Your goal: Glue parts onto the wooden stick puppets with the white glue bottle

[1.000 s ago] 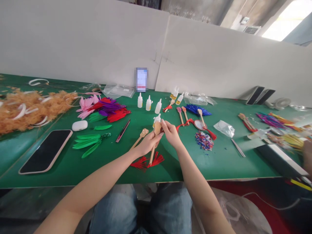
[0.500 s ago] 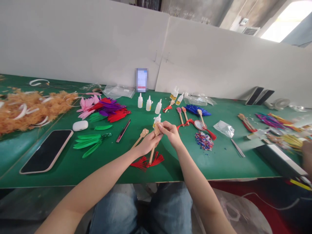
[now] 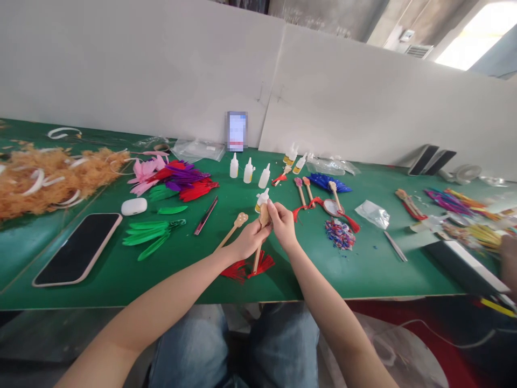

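Observation:
Pinched in my left hand [image 3: 251, 240] is a tasselled wooden stick [image 3: 264, 214], its broad, flat head upright and its shaft running down below my fingers. A red tassel [image 3: 263, 264] hangs at the lower end. My right hand [image 3: 284, 223] has its thumb and fingers closed at the right edge of the head; the fingertips partly hide what they grip. Just behind the head stands a small glue bottle [image 3: 262, 199]. Left of my hands lies a second wooden stick [image 3: 240, 219] with a knobbly head, its lower end covered by my left forearm.
Several white bottles [image 3: 249, 171] stand behind my hands. Green feathers [image 3: 147, 233] and a phone [image 3: 76, 250] lie left. To the right are a pile of small coloured pieces [image 3: 339, 234], tweezers [image 3: 395, 246] and tasselled sticks [image 3: 299, 191]. Another person's hand [image 3: 508, 258] shows at the right edge.
The wooden head has turned slightly between my hands, and my right fingers sit more at its right edge. The whole view has shifted a little.

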The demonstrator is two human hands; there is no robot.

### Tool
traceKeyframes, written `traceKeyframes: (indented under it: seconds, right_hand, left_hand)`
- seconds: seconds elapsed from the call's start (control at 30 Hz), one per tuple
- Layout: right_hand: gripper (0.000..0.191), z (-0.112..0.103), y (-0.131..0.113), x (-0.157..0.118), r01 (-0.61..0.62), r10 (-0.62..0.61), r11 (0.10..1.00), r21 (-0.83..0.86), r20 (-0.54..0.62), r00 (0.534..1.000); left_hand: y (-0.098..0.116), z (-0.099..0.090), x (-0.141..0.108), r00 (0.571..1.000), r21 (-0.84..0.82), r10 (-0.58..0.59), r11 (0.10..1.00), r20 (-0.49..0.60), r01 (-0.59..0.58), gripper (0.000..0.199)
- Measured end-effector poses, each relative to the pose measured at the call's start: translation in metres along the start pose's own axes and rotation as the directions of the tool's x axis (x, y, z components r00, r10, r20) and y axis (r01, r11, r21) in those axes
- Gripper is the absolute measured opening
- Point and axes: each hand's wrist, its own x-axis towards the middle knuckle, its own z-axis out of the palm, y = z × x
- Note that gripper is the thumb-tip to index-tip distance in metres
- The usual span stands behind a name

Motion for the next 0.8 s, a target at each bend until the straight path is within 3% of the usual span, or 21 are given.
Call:
traceKeyframes:
  seconds: [0.23, 0.43, 0.6, 0.7, 0.8]
  right_hand:
    - [0.054, 0.003, 0.007, 0.003, -0.053, 0.053, 0.998, -0.018, -0.021, 0.998]
    - [0.062, -0.007, 0.008, 0.01, -0.224, 0.2, 0.956, 0.19, 0.141, 0.97]
    - [0.046, -0.015, 0.008, 0.013, -0.119, 0.109, 0.99, 0.071, 0.132, 0.985]
    - [0.041, -0.016, 0.008, 0.012, -0.087, 0.083, 0.996, 0.029, 0.112, 0.99]
    - [0.041, -0.013, 0.008, 0.009, -0.103, 0.095, 0.993, 0.053, 0.139, 0.986]
  left_hand:
    - [-0.003, 0.0, 0.001, 1.0, 0.062, -0.014, 0.998, -0.028, 0.015, 0.021]
    - [-0.007, 0.0, 0.005, 0.998, 0.012, -0.013, 1.0, -0.06, 0.013, 0.028]
    - [-0.002, -0.005, 0.005, 0.986, 0.217, 0.022, 0.976, -0.166, 0.015, 0.03]
    - [0.0, -0.007, 0.002, 0.984, 0.388, 0.048, 0.921, -0.174, 0.023, 0.031]
    - [-0.002, -0.006, 0.001, 0.986, 0.421, 0.055, 0.907, -0.158, 0.017, 0.03]
